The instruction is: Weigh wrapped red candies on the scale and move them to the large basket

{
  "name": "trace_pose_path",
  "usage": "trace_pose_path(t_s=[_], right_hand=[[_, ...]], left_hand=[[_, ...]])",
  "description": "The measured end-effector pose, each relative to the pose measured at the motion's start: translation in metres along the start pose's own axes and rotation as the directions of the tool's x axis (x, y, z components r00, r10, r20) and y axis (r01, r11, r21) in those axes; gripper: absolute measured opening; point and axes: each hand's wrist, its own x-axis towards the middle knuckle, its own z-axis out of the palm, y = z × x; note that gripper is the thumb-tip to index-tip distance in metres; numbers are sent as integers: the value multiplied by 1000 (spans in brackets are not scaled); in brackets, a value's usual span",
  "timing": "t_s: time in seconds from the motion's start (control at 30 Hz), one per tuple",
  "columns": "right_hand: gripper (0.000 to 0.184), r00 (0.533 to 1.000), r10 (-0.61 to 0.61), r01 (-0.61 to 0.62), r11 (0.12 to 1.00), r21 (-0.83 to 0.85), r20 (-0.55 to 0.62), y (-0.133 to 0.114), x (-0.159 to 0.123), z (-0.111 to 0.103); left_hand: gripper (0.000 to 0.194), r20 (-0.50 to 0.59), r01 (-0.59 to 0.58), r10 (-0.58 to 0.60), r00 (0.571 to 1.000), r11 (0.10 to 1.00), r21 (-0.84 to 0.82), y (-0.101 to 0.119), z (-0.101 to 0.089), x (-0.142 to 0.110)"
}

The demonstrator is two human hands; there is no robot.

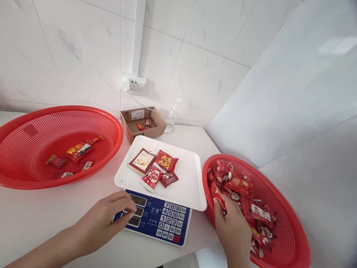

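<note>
Left hand [107,216] loosely curled; right hand [234,228] pinching.

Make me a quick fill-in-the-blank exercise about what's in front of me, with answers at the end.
1. The right hand reaches into a basket whose color is ____.
2. On the white tray, the number of packets is ____.
3. The left hand partly covers the scale panel, whose background color is ____.
4. In this view, the cardboard box has the clear bottle on its ____ side.

Missing words: red; four; blue; right.
</note>
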Motion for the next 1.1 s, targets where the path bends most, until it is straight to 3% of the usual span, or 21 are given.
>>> trace_pose_path(t_s=[0.13,0.3,0.63,0.93,1.1], right_hand=[[43,999,-14,14,1000,2,-28,-1,0,1],[43,998,-52,52,999,-10,-34,-2,-1,0],[40,951,-308,309,948,-83,24,2,1,-4],[40,980,-185,185,983,15,73,12,2,-10],[42,989,-107,102,993,55,101,11,3,-9]], left_hand=[[26,-118,-178,208,971,958,223,1,-1,21],[34,-78,-272,325,943,881,386,2,4,47],[42,45,-296,308,950,851,433,-8,22,56],[40,-19,-251,285,958,873,417,-29,26,50],[42,47,-229,234,971,858,460,-24,21,53]])
